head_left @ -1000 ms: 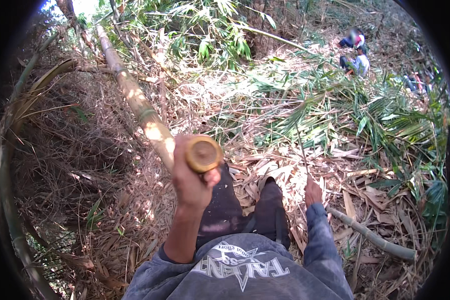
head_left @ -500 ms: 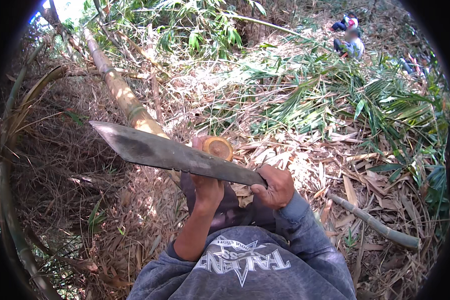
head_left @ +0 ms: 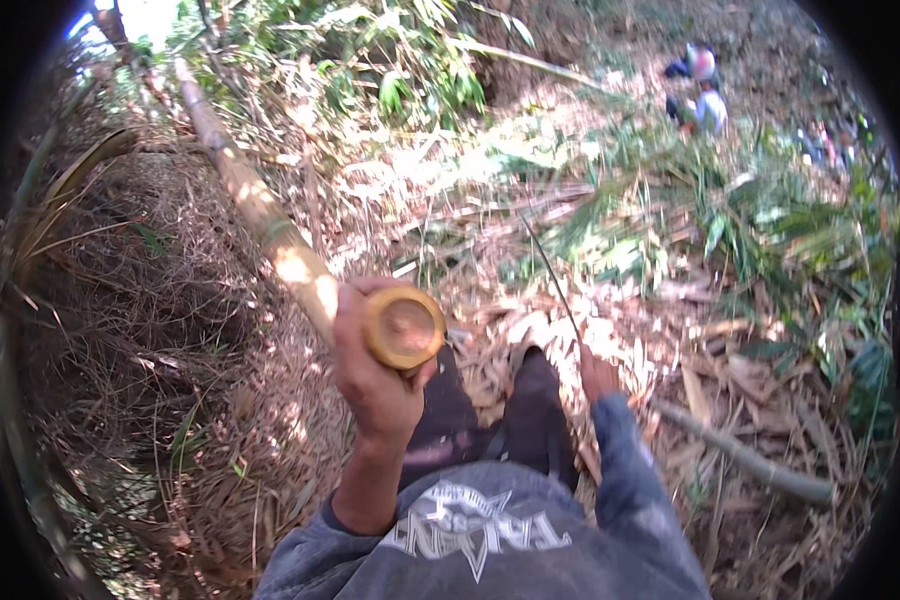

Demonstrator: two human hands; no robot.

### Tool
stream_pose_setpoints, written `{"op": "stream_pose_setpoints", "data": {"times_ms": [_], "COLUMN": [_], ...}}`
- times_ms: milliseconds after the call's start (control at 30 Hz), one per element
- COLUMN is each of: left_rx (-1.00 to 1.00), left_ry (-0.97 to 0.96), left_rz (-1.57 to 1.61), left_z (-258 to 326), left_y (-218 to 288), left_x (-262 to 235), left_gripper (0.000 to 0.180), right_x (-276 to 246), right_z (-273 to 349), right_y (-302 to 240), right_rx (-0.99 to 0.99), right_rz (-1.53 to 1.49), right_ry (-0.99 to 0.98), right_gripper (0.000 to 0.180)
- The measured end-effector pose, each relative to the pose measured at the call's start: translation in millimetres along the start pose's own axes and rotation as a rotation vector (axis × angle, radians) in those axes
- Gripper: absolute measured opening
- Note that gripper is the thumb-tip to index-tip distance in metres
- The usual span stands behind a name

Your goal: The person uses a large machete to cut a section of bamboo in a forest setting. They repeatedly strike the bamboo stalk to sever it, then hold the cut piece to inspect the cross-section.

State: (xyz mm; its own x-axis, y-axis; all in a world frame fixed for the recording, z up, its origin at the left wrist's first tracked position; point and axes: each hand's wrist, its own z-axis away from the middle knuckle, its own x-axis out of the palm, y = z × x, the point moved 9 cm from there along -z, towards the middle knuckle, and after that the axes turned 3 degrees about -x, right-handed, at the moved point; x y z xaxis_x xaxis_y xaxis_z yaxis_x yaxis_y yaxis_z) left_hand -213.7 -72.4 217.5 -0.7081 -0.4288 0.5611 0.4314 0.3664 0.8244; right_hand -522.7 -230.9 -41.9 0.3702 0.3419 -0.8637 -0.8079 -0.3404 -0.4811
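My left hand [head_left: 370, 385] is closed around a short bamboo section [head_left: 407, 328], held up before my body. Its round, yellow-brown cut end faces me, with a pale recessed middle inside a thick rim. Off to the right and lower, my right hand [head_left: 599, 374] grips a machete [head_left: 558, 280] by its handle. The blade shows nearly edge-on as a thin dark line, pointing forward and slightly left, apart from the bamboo section. Some blur softens both hands.
A long bamboo pole [head_left: 260, 210] slants from the far left toward my left hand. A shorter bamboo piece [head_left: 760, 463] lies on dry leaves at the right. Cut green leaves [head_left: 660, 215] cover the ground ahead. People [head_left: 708, 108] sit at the far right.
The machete has swung from lying across in front of my left hand to the right, turning edge-on. My left hand has brought the bamboo section nearer, its cut end now fully visible.
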Motion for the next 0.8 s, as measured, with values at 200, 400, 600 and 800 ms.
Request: {"op": "stream_pose_setpoints", "data": {"times_ms": [200,400,600,800], "left_rx": [-0.309,-0.245,-0.194,0.457], "left_ry": [0.256,0.374,0.340,0.280], "left_rz": [0.061,-0.083,-0.114,-0.775], "left_z": [0,9,9,23], "left_y": [-55,-64,-59,-20], "left_x": [-8,-16,-21,-14], "left_gripper": [0.054,0.044,0.034,0.040], "right_x": [-66,-113,-115,-87], "right_z": [49,51,49,34], "right_y": [-104,-220,-240,-220], "right_rx": [-0.213,-0.638,-0.723,-0.753], "right_rz": [-0.350,-0.412,-0.352,-0.322], "right_ry": [0.192,0.199,0.176,0.146], "right_gripper": [0.057,0.043,0.050,0.046]}}
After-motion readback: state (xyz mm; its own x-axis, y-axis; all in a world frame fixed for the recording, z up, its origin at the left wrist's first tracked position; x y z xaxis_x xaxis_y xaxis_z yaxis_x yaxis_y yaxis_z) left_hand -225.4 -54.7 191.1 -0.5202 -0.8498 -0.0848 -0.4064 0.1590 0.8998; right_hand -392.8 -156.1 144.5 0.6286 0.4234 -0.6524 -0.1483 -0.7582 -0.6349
